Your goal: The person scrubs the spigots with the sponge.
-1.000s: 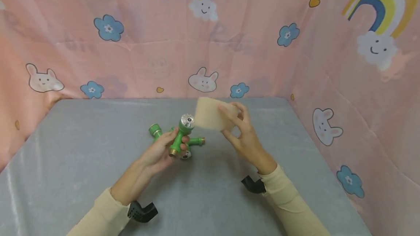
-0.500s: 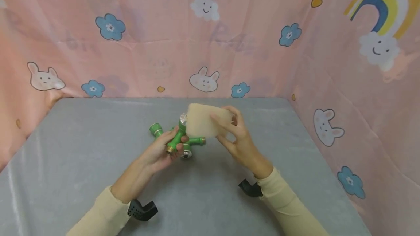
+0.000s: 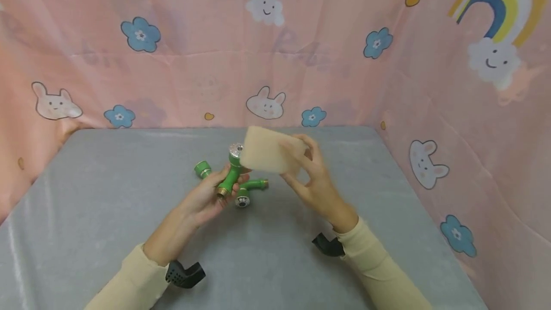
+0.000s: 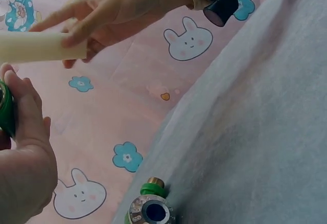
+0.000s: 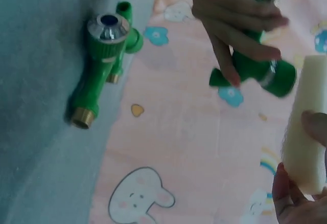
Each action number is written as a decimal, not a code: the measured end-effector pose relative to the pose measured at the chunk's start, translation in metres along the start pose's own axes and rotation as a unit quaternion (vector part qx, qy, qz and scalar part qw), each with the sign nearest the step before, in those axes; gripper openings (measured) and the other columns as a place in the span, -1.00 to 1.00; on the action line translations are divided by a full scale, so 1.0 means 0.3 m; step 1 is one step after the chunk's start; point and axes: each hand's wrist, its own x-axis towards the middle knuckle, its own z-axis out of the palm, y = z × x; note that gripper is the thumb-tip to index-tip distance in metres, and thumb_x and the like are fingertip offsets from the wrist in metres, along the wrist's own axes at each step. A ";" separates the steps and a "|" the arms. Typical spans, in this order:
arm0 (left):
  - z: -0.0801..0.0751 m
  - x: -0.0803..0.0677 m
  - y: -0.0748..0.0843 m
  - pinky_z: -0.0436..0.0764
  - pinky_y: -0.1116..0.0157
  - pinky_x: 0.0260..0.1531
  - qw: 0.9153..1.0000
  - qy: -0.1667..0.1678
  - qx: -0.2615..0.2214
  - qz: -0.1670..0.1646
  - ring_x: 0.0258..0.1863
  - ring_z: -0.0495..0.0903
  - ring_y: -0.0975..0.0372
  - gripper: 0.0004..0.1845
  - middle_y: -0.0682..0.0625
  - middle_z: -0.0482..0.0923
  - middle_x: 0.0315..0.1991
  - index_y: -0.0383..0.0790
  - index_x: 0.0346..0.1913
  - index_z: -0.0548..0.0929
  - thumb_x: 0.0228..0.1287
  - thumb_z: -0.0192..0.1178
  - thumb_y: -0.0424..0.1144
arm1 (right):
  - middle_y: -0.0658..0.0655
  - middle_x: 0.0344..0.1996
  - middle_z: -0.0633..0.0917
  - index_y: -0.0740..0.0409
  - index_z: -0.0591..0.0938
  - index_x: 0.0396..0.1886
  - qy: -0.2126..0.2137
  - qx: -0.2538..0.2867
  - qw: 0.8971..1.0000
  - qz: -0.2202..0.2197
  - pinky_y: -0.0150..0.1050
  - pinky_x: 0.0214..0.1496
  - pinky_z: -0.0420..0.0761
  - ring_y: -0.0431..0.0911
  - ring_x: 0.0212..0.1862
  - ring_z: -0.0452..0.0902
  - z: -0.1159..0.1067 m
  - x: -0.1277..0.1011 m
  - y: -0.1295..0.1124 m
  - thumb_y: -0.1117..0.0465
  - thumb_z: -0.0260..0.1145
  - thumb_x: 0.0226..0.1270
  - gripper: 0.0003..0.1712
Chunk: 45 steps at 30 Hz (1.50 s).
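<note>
My left hand (image 3: 208, 195) grips a green hose nozzle (image 3: 231, 176) with a brass threaded end and a silver dial-like head, raised over the table. A cream block-shaped sponge (image 3: 262, 149) is held between the thumb and fingers of my right hand (image 3: 320, 183). In the head view the sponge overlaps the edge of the silver head. From the right wrist view, the held nozzle (image 5: 250, 70) hangs beside the sponge (image 5: 305, 127). The left wrist view shows the sponge edge-on (image 4: 36, 47), just over the left fingertips.
Other green nozzles lie on the grey cloth-covered table (image 3: 107, 214) behind and below the left hand: one with a silver head (image 3: 243, 197), another with a green cap (image 3: 202, 169). A pink patterned curtain (image 3: 185, 80) borders the back and sides. Black wrist mounts (image 3: 185, 274) jut from both sleeves.
The sponge moves left and down across the nozzle's silver head, then back up. The left hand and its nozzle shift slightly left. Both grips stay the same.
</note>
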 end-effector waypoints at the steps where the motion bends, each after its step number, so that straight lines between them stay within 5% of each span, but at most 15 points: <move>1: 0.001 -0.001 -0.002 0.57 0.63 -0.38 1.000 0.001 0.001 -0.001 -0.42 0.56 0.47 -0.57 -0.01 0.52 -0.08 -0.23 0.31 0.26 0.64 -0.20 0.00 | 0.44 0.34 0.28 0.18 0.50 0.37 -0.005 -0.001 1.000 -0.013 0.06 0.07 0.66 0.27 0.16 0.48 0.007 -0.001 -0.012 0.50 0.46 0.16 -0.26; 6: 0.018 -0.007 -0.014 0.61 0.63 -0.39 1.000 -0.011 -0.008 -0.002 -0.43 0.59 0.43 -0.66 -0.02 0.54 -0.20 -0.22 0.24 0.22 0.66 -0.25 -0.07 | 0.40 0.31 0.28 -0.01 0.52 0.36 -0.003 -0.075 0.996 -0.040 -0.03 -0.10 0.66 0.22 0.06 0.48 0.031 -0.013 -0.031 0.50 0.48 0.15 -0.23; 14: 0.018 -0.007 -0.011 0.63 0.63 -0.38 0.996 -0.065 -0.067 -0.007 -0.43 0.65 0.45 -0.52 0.06 0.58 -0.36 -0.36 0.27 0.24 0.64 -0.18 0.00 | 0.42 0.27 0.33 0.11 0.60 0.27 0.039 -0.144 0.988 -0.029 -0.08 -0.19 0.58 0.22 -0.02 0.42 0.010 -0.012 0.023 0.54 0.43 0.17 -0.35; 17: 0.010 -0.011 -0.008 0.63 0.61 -0.34 0.997 -0.064 -0.042 0.000 -0.41 0.64 0.45 -0.51 0.08 0.59 -0.31 -0.26 0.26 0.33 0.58 -0.09 0.07 | 0.41 0.33 0.31 0.14 0.56 0.35 0.038 -0.097 0.994 0.031 -0.19 -0.11 0.51 0.14 -0.02 0.41 -0.008 -0.009 0.030 0.50 0.40 0.23 -0.34; 20: 0.003 -0.013 -0.009 0.65 0.55 -0.28 0.998 -0.054 0.001 0.014 -0.36 0.66 0.41 -0.57 0.07 0.64 -0.20 -0.14 0.21 0.43 0.56 -0.06 0.10 | 0.34 0.38 0.31 0.12 0.44 0.46 0.021 0.011 0.995 0.093 -0.36 -0.01 0.50 0.04 0.08 0.42 -0.019 -0.003 0.013 0.44 0.36 0.30 -0.28; 22: -0.001 -0.014 -0.011 0.67 0.50 -0.23 0.998 -0.057 0.030 0.025 -0.32 0.69 0.39 -0.61 0.08 0.69 -0.12 -0.09 0.21 0.44 0.59 -0.11 0.08 | 0.28 0.43 0.31 0.08 0.35 0.53 -0.005 0.090 0.988 0.122 -0.42 0.06 0.54 0.00 0.12 0.41 -0.018 -0.001 -0.007 0.38 0.32 0.36 -0.24; 26: 0.000 -0.011 -0.014 0.70 0.47 -0.16 0.996 -0.060 0.056 0.041 -0.24 0.74 0.40 -0.52 0.07 0.74 -0.02 -0.17 0.36 0.34 0.63 -0.17 0.05 | 0.22 0.46 0.32 0.01 0.23 0.59 -0.088 0.184 0.967 0.152 -0.12 0.24 0.60 0.07 0.27 0.38 0.002 -0.005 -0.041 0.27 0.23 0.50 -0.27; 31: 0.005 -0.004 -0.010 0.71 0.46 -0.11 0.996 -0.010 0.067 0.056 -0.20 0.76 0.40 -0.28 0.08 0.74 0.01 -0.40 0.54 0.12 0.61 -0.15 0.08 | 0.28 0.46 0.31 0.01 0.23 0.59 -0.134 0.193 0.956 0.178 0.04 0.19 0.62 0.18 0.28 0.40 0.025 -0.017 -0.056 0.26 0.22 0.51 -0.28; 37: -0.014 -0.002 0.015 0.70 0.37 0.01 0.990 0.036 0.092 0.099 -0.04 0.76 0.34 -0.62 0.16 0.78 -0.05 0.00 0.18 0.61 0.64 -0.16 0.03 | 0.30 0.42 0.33 0.03 0.28 0.57 -0.141 0.163 0.960 0.180 -0.26 -0.10 0.56 0.10 0.11 0.41 0.021 -0.020 -0.044 0.25 0.25 0.49 -0.29; 45: -0.056 -0.033 0.089 0.62 0.38 -0.06 0.968 0.120 0.162 0.148 -0.10 0.68 0.40 -0.76 0.30 0.69 -0.10 0.19 -0.01 0.64 0.60 -0.05 0.02 | 0.26 0.41 0.26 -0.03 0.30 0.56 -0.122 0.100 0.968 0.195 -0.33 -0.20 0.41 0.02 0.04 0.31 -0.036 -0.004 0.003 0.30 0.28 0.46 -0.27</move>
